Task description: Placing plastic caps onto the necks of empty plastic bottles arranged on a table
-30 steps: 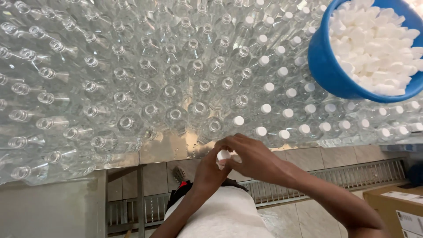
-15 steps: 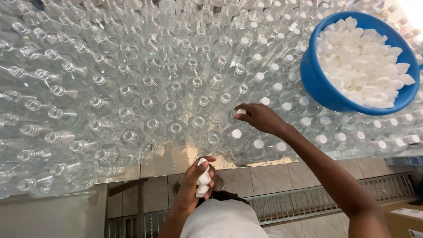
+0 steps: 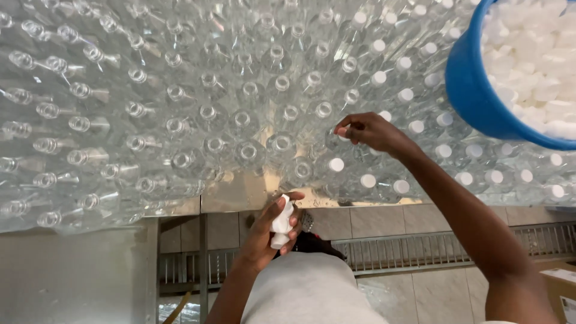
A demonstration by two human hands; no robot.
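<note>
My right hand [image 3: 367, 131] reaches out over a table packed with clear plastic bottles [image 3: 204, 114] standing upright, and pinches a white cap [image 3: 342, 131] at a bottle mouth. My left hand [image 3: 270, 231] stays near the table's front edge, closed around a small stack of white caps [image 3: 281, 223]. Bottles to the right of my right hand wear white caps [image 3: 368, 180]; those to the left are open-mouthed.
A blue bowl [image 3: 474, 90] heaped with white caps sits on the bottles at the upper right. The steel table edge [image 3: 240, 195] runs across the middle. Below lie tiled floor, a drain grate [image 3: 420, 252] and a cardboard box [image 3: 561, 288] at the lower right.
My right hand left my left hand with a cap and reached forward onto the bottles. My left hand stayed low by the table edge with its caps.
</note>
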